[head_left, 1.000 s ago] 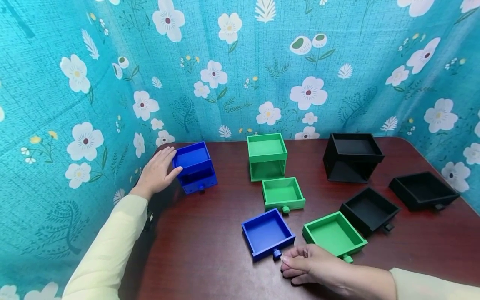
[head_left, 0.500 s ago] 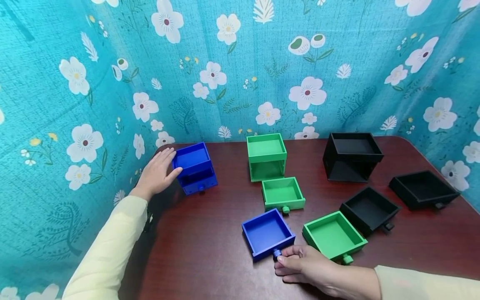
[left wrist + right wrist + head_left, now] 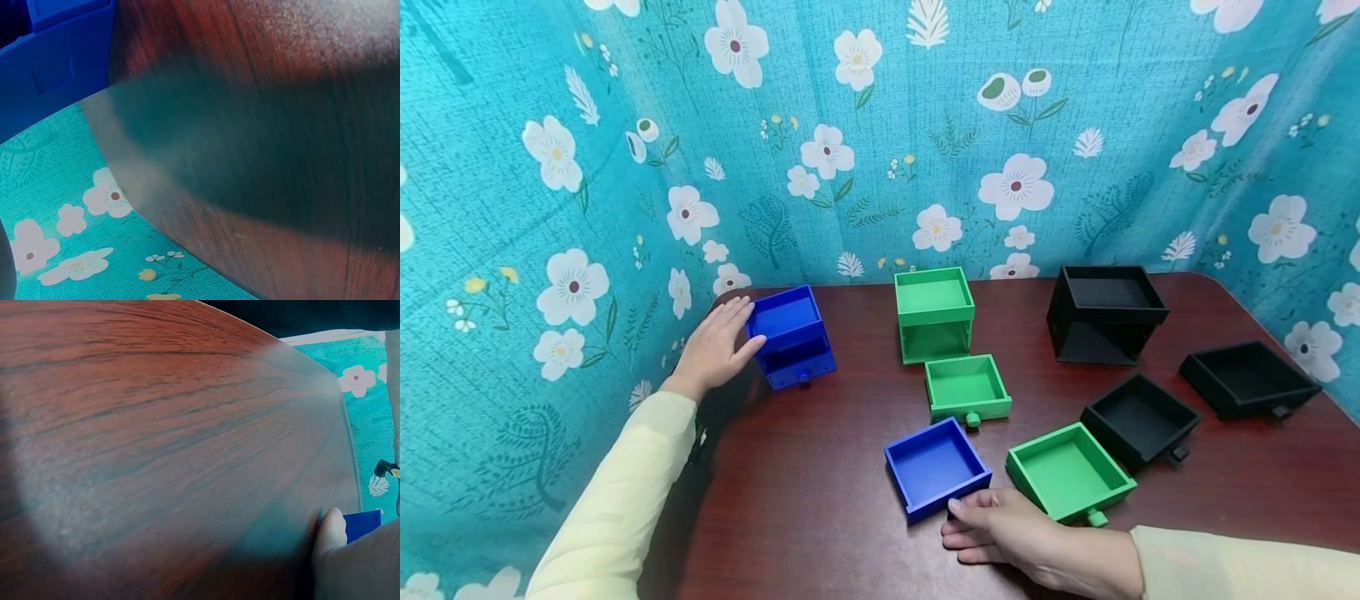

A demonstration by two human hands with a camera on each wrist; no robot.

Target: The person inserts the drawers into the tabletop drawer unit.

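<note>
The blue drawer (image 3: 936, 467) lies on the counter (image 3: 820, 517), and the right hand (image 3: 1000, 533) appears to pinch its front, thumb over fingers; any knob there is hidden. That hold at one end could let the back sag and twist loose if the blue drawer is raised. A push away from the person could knock the small green drawer (image 3: 966, 383) just beyond it, and a sideways swing the larger green drawer (image 3: 1070, 471) just to its right.

Beyond and left of the blue drawer stands the blue cabinet (image 3: 784, 315); the left hand (image 3: 717, 346), fingers straight, lies against the side facing away from the blue drawer. Only the left wrist view shows the counter's edge meeting the cabinet's outline, so a shove might tip it off. The right wrist view hides the pinch.
</note>
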